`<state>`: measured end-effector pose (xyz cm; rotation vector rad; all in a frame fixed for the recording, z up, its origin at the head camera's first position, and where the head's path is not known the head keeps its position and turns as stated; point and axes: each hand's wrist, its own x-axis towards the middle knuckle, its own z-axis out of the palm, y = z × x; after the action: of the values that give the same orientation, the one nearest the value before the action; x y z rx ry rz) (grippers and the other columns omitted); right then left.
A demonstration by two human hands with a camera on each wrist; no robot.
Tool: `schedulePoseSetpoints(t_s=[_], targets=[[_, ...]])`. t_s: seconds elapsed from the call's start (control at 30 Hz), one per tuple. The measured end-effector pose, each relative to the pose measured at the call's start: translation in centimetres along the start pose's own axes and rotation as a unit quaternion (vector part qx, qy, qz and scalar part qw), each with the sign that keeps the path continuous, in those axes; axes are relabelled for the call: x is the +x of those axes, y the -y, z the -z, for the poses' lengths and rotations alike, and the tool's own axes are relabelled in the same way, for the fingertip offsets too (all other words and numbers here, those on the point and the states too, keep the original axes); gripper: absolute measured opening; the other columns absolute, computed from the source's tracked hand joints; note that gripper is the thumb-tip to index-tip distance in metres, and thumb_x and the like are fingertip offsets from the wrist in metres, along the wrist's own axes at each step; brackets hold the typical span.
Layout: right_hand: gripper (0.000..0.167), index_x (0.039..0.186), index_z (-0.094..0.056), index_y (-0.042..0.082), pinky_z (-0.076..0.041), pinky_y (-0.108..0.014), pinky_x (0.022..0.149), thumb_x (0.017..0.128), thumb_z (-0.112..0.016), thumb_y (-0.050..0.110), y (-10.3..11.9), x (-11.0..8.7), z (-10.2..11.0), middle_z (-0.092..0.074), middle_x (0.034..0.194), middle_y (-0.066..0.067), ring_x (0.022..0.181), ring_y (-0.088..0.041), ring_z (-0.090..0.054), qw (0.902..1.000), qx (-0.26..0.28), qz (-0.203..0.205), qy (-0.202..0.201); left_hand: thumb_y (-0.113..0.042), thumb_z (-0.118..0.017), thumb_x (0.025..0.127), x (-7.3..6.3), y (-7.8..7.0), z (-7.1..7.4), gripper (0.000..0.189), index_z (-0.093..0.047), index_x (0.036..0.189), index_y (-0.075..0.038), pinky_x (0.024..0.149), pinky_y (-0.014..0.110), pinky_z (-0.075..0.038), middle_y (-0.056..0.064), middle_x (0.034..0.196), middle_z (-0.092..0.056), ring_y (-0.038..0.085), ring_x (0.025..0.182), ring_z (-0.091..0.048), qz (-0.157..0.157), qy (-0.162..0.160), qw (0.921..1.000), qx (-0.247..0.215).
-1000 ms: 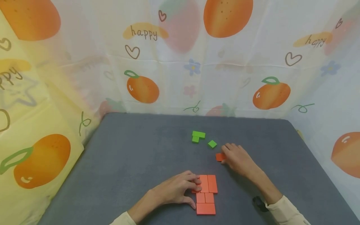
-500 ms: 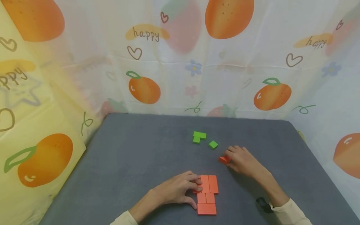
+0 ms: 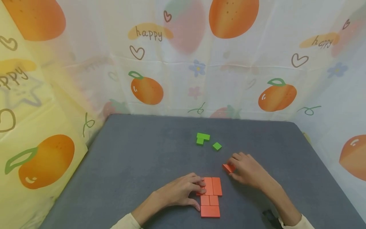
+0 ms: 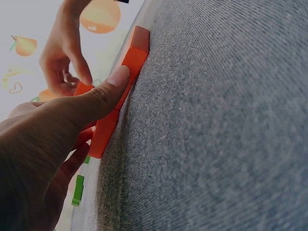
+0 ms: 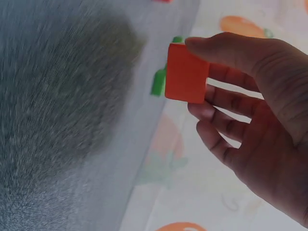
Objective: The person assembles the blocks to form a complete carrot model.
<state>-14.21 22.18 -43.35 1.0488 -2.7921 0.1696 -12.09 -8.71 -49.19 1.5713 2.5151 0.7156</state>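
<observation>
My right hand pinches a flat orange-red block between thumb and fingers, above the table and tilted. In the right wrist view, one rectangular face of this block is visible, with the thumb at its upper edge. Below and to the left, several orange-red blocks lie flat, fitted edge to edge, wider at the far end. My left hand rests at their left side. Its fingers cover much of the far left block; its thumb touches the side edge in the left wrist view.
Two green blocks touch each other farther back on the grey table. A separate green block lies right of them. A fruit-printed curtain borders the table behind and at the sides.
My right hand has lifted the orange-red block, tilted it and brought it nearer to me, towards the fitted blocks. The left hand stays in place.
</observation>
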Motion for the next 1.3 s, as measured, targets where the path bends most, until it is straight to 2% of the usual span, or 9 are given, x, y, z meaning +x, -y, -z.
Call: schedulePoseSetpoints(t_s=[0.2,0.33,0.53,0.63,0.73,0.83,0.97,1.13,1.3], targets=[[0.029,0.101,-0.070,0.020,-0.053,-0.037,0.074,0.081,-0.090,0.025,2.3,-1.2,0.9,-0.064,0.096,0.008,0.086,-0.010,-0.059,0.9987,0.042,0.027,0.011,-0.049,-0.081,0.086,0.2,0.0,-0.2,0.053,-0.076,0.128,-0.017,0.110,0.027,-0.052,-0.004,0.135,-0.068,0.011,0.128,-0.058,0.005,-0.003,1.0000,-0.005],[0.026,0.104,-0.070,0.022,-0.051,-0.032,0.076,0.086,-0.087,0.030,3.7,-1.9,1.2,-0.063,0.098,0.013,0.089,-0.004,-0.055,0.9943,0.084,0.044,0.051,-0.049,-0.081,0.086,0.2,0.0,-0.3,0.052,-0.076,0.127,-0.017,0.110,0.027,-0.051,-0.003,0.135,-0.068,0.011,0.128,-0.058,0.005,-0.005,1.0000,-0.004],[0.018,0.106,-0.066,0.027,-0.038,-0.018,0.075,0.095,-0.077,0.036,5.9,-3.1,1.1,-0.052,0.094,0.020,0.086,0.006,-0.042,0.9718,0.184,0.083,0.123,-0.048,-0.080,0.087,0.2,-0.1,-0.3,0.049,-0.077,0.125,-0.017,0.110,0.026,-0.051,-0.003,0.134,-0.068,0.011,0.128,-0.058,0.005,-0.005,1.0000,-0.004],[0.020,0.108,-0.064,0.029,-0.037,-0.018,0.073,0.096,-0.075,0.040,7.0,-3.5,0.6,-0.049,0.090,0.021,0.084,0.008,-0.041,0.9619,0.208,0.098,0.148,-0.048,-0.080,0.088,0.2,-0.1,-0.3,0.048,-0.077,0.125,-0.017,0.110,0.026,-0.052,-0.003,0.134,-0.068,0.011,0.128,-0.058,0.005,-0.006,1.0000,-0.004],[0.021,0.108,-0.063,0.028,-0.038,-0.017,0.073,0.096,-0.076,0.040,8.0,-3.8,0.0,-0.050,0.089,0.020,0.084,0.008,-0.042,0.9566,0.218,0.116,0.155,-0.047,-0.081,0.087,0.1,-0.2,-0.2,0.049,-0.076,0.125,-0.016,0.110,0.026,-0.051,-0.003,0.134,-0.068,0.011,0.128,-0.058,0.004,-0.007,1.0000,-0.004],[0.019,0.104,-0.062,0.027,-0.039,-0.015,0.075,0.098,-0.073,0.040,8.8,-3.9,-0.9,-0.053,0.088,0.019,0.084,0.007,-0.044,0.9589,0.207,0.144,0.130,-0.047,-0.081,0.086,0.1,-0.2,-0.2,0.050,-0.076,0.125,-0.016,0.109,0.025,-0.052,-0.003,0.134,-0.068,0.010,0.128,-0.058,0.002,-0.010,1.0000,-0.001],[0.021,0.101,-0.064,0.026,-0.038,-0.014,0.075,0.101,-0.066,0.046,9.4,-3.8,-1.9,-0.055,0.088,0.018,0.082,0.006,-0.044,0.9672,0.156,0.182,0.085,-0.047,-0.082,0.085,0.2,-0.2,-0.2,0.051,-0.076,0.125,-0.016,0.108,0.024,-0.052,-0.003,0.133,-0.069,0.010,0.127,-0.059,-0.001,-0.012,0.9999,0.000],[0.028,0.101,-0.065,0.024,-0.036,-0.014,0.074,0.102,-0.061,0.052,9.6,-3.6,-2.2,-0.054,0.087,0.018,0.079,0.005,-0.041,0.9709,0.124,0.188,0.080,-0.047,-0.082,0.084,0.2,-0.2,-0.2,0.050,-0.077,0.123,-0.016,0.108,0.023,-0.051,-0.002,0.132,-0.069,0.011,0.126,-0.059,-0.008,-0.016,0.9998,0.001],[0.019,0.102,-0.063,0.024,-0.035,-0.016,0.075,0.101,-0.068,0.043,9.7,-3.5,-2.0,-0.050,0.086,0.019,0.081,0.004,-0.041,0.9709,0.128,0.177,0.098,-0.047,-0.083,0.083,0.2,-0.2,-0.2,0.050,-0.077,0.122,-0.016,0.107,0.022,-0.052,-0.002,0.132,-0.069,0.011,0.126,-0.059,-0.010,-0.020,0.9997,-0.002]])
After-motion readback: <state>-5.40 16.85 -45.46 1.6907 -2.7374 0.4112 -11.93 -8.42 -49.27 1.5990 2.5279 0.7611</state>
